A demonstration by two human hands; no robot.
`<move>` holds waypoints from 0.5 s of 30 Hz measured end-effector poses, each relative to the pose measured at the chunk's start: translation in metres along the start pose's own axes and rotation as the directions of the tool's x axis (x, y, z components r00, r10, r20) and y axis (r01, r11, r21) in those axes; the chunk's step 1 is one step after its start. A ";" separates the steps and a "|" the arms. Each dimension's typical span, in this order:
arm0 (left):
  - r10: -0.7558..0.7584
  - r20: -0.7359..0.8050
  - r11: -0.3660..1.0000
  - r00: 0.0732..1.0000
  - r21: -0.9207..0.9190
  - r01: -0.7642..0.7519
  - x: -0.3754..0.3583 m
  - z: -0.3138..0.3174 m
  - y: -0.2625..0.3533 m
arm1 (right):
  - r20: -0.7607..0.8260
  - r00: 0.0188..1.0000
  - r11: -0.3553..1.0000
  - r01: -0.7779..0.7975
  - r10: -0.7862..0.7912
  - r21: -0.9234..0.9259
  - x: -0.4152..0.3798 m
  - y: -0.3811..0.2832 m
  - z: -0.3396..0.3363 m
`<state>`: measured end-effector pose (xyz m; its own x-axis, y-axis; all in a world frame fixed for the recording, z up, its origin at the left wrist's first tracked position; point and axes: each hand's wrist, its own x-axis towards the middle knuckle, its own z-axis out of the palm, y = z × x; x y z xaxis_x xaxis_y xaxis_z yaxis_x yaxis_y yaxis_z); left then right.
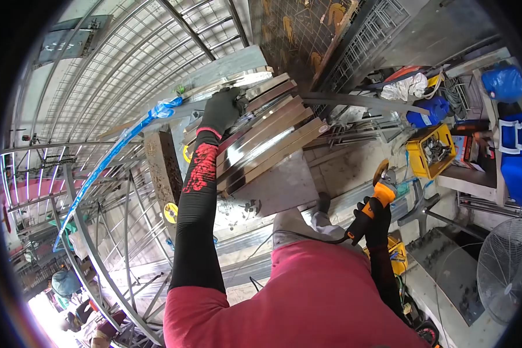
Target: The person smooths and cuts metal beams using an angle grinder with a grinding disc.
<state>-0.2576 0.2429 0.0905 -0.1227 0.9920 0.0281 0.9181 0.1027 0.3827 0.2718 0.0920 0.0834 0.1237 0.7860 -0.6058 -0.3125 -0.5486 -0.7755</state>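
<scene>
In the head view, the right hand (377, 216) is closed around an orange grinder (384, 191), with a yellow crate (419, 159) beyond. The left hand (221, 111) is at the metal bars' (275, 136) near ends; its grip cannot be told.

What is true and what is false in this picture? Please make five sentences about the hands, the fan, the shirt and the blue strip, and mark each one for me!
1. The right hand is holding an orange and black power tool. True.
2. The round fan is on the right side of the picture. True.
3. The left hand is on the fan. False: it is at the pile of long bars.
4. The shirt is green. False: it is pinkish red.
5. A long blue strip is on the left side of the picture. True.
</scene>
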 end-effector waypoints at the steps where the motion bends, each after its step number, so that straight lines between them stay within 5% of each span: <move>1: -0.001 0.001 1.000 1.000 0.001 0.001 -0.003 -0.002 0.002 | 0.008 1.000 1.000 0.005 -0.005 0.005 0.001 0.001 -0.001; 4: -0.044 0.070 0.998 0.997 0.048 0.041 -0.015 -0.018 0.032 | 0.021 1.000 1.000 0.011 -0.011 0.008 0.006 0.003 -0.007; 7: 0.012 -0.053 0.983 0.999 0.186 -0.002 -0.024 0.001 0.032 | 0.027 1.000 1.000 0.011 -0.012 0.016 0.007 0.002 -0.009; 10: 0.056 -0.154 0.990 0.986 0.138 -0.035 -0.023 0.011 0.022 | 0.022 1.000 0.999 -0.008 0.007 0.042 0.008 0.005 -0.012; 15: 0.083 -0.137 0.968 0.987 0.245 -0.047 -0.023 0.012 0.020 | 0.027 1.000 1.000 0.000 -0.001 0.019 0.012 0.007 -0.015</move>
<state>-0.2316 0.2234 0.0866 -0.0966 0.9777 0.1863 0.9872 0.0702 0.1433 0.2849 0.0938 0.0684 0.0986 0.7938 -0.6001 -0.3305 -0.5428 -0.7721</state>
